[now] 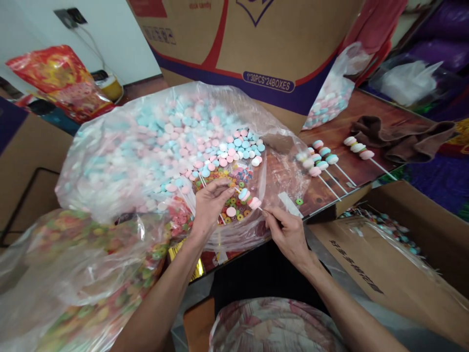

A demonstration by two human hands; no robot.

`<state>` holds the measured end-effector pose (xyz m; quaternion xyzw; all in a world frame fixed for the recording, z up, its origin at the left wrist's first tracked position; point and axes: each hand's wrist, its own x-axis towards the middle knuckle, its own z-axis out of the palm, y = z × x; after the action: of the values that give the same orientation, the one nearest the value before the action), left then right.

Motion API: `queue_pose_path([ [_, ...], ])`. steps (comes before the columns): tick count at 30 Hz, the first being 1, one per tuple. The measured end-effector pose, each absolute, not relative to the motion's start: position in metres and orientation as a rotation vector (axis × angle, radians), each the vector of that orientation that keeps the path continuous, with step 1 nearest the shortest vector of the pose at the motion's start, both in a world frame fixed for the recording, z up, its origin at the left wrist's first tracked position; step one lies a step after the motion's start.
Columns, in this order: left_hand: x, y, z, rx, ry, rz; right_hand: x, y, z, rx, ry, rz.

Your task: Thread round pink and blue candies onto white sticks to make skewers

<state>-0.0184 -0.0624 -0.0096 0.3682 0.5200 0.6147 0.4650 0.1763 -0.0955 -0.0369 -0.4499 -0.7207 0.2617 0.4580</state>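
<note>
A large printed cardboard box (227, 44) stands across the far side, its purple lower band edged by a red line. The reddish-brown wood-look tabletop (335, 136) runs along in front of it, its near edge slanting up to the right. A big clear plastic bag (146, 132) lies over much of this surface, filled with pink, blue and white candy discs. To the left, a pale wall (32, 29) carries a dark socket (71, 17) with a trailing cord. An open carton (388, 254) sits by the near edge at lower right, many small pieces inside. At lower left bulges another clear bag (84, 278), full of coloured rings. A red-and-orange packet (69, 83) leans near the wall; a smaller bag of discs (330, 100) stands against the box's right end, and a brown cloth (406, 139) lies crumpled at far right.

The left hand (210, 208) has thumb and fingers drawn close at the tip of a candy stick (252, 201); whether they grip it cannot be told. The right hand (287, 230) pinches the stick's lower end, above scattered rings. Three loaded sticks (318, 159) lie side by side on the right, a fourth (359, 147) apart. One green ring (299, 201) rests near the edge.
</note>
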Motion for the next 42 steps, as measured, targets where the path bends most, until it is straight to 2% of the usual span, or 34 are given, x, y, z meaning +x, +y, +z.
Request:
queue_pose_path([
  [13,-0.015,-0.067,-0.019,1.086,1.385,1.513,0.174,-0.097,-0.040,-1.040,-1.838,0.480],
  [22,-0.021,-0.067,-0.005,0.647,1.263,1.359,0.175,-0.096,-0.041,-1.097,-1.719,0.680],
  [27,-0.024,-0.066,-0.005,0.719,1.268,1.346,0.176,-0.097,-0.040,-1.140,-1.622,0.728],
  [33,-0.040,-0.080,0.017,1.044,1.444,1.483,0.183,-0.097,-0.033,-1.225,-1.555,0.749],
  [38,-0.062,-0.140,0.058,1.234,1.743,1.630,0.189,-0.097,-0.042,-1.252,-1.560,0.660],
  [42,-0.093,-0.183,0.069,1.284,2.119,1.783,0.188,-0.095,-0.052,-1.239,-1.623,0.606],
])
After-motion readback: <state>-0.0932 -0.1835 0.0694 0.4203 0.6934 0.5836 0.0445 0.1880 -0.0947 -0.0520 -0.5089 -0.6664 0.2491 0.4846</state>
